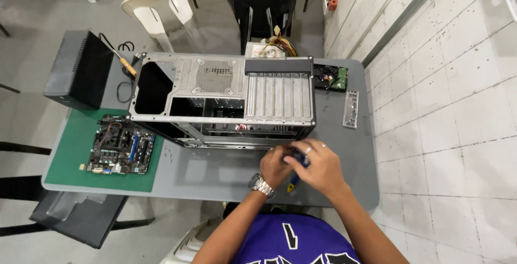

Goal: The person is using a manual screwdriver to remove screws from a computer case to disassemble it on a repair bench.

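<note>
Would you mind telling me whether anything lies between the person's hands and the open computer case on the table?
Nothing visible does. Both hands, left hand and right hand, hold a small blue-and-yellow tool just in front of the computer case, and only bare grey table shows along the case's near edge beside them.

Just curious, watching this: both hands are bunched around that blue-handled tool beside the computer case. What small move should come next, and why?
Probably settle the grip: both hands clasp the blue-handled tool at the table's near edge, its tip not yet at the metal case.
</note>
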